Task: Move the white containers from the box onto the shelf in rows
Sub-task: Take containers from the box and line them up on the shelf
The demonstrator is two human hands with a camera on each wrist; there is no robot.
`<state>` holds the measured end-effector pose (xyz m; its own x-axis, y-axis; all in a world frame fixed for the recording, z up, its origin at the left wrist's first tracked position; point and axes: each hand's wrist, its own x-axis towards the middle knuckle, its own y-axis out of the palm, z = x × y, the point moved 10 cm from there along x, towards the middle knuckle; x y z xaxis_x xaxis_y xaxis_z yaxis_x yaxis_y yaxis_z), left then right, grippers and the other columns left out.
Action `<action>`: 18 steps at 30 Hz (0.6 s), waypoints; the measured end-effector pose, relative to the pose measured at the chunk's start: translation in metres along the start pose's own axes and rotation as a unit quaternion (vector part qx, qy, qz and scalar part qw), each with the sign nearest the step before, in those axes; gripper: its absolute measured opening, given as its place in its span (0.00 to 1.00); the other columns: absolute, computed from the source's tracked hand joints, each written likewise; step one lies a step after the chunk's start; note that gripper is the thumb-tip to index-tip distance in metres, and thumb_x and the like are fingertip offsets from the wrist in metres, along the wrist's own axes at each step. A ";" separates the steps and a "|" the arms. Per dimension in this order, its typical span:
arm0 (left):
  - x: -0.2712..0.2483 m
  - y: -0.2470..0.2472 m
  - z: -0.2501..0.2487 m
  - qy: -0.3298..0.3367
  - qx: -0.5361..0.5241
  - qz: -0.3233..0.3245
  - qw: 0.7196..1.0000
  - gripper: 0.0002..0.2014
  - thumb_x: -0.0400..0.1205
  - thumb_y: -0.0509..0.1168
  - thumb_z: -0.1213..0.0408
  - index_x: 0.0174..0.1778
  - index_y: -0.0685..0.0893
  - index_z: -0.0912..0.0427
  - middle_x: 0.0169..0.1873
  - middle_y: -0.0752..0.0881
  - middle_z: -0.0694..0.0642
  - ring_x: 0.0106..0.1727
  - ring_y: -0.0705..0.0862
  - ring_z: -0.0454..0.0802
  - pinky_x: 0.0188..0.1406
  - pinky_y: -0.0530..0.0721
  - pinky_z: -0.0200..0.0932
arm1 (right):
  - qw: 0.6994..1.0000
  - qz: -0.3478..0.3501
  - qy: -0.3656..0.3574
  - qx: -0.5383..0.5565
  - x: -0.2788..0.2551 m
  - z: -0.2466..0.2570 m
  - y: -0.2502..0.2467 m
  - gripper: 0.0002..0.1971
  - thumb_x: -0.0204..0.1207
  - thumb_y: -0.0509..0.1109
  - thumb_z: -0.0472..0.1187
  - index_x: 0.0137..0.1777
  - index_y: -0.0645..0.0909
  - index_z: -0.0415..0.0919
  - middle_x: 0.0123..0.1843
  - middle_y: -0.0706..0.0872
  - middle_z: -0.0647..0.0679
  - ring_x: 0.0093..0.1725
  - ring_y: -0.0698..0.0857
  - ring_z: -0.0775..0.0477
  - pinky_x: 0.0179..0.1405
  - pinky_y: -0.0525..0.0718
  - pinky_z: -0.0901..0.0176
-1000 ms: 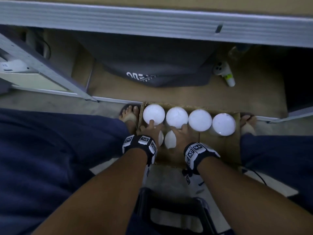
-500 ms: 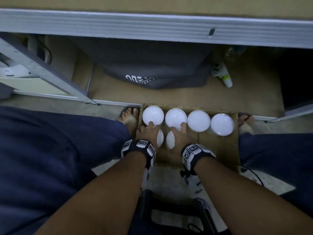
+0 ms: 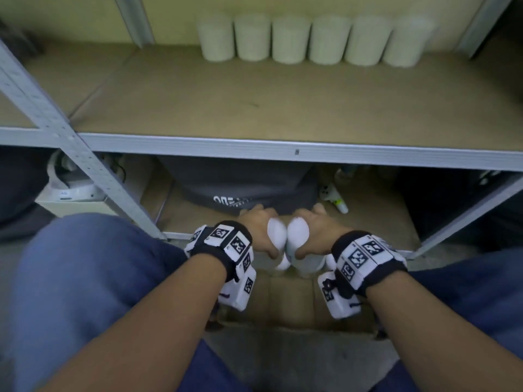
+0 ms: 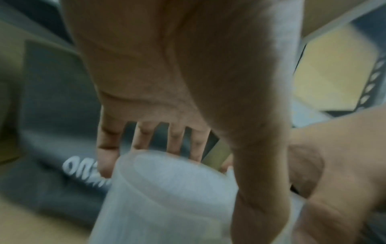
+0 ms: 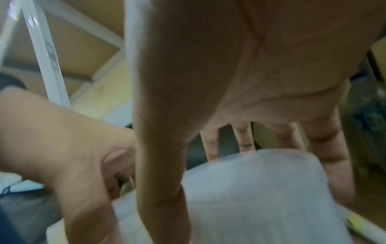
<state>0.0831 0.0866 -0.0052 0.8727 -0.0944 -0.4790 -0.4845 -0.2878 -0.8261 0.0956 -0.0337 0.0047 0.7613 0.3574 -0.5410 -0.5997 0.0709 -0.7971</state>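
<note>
Each hand grips one white container from above, side by side, raised over the cardboard box. My left hand wraps the left container, whose lid edge appears under the fingers in the left wrist view. My right hand wraps the right container, also visible in the right wrist view. Bits of other white containers show in the box behind the wrists. A row of several white containers stands at the back of the shelf board.
The shelf's grey front rail runs across above the hands, with a slanted perforated post at left. Under the shelf lie a dark bag and a small white object with a green tip. My blue-clad knees flank the box.
Both hands closed round a container each and lifted them out of the box. The head view tilted up, bringing the shelf board and its back row into sight.
</note>
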 end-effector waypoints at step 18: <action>-0.090 -0.242 -0.086 0.122 -0.051 -0.288 0.949 0.37 0.64 0.78 0.46 0.70 0.78 0.47 0.69 0.78 0.50 0.69 0.76 0.51 0.59 0.74 0.42 | 0.939 -0.325 -0.077 0.078 -0.117 0.017 -0.241 0.38 0.61 0.82 0.52 0.73 0.75 0.50 0.70 0.74 0.47 0.68 0.75 0.46 0.54 0.70 0.61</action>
<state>0.1272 0.0828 0.2636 0.9850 -0.1075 0.1351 0.0733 -0.4479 -0.8911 0.1475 -0.0769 0.2645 0.9420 0.3201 0.1013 -0.0579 0.4520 -0.8902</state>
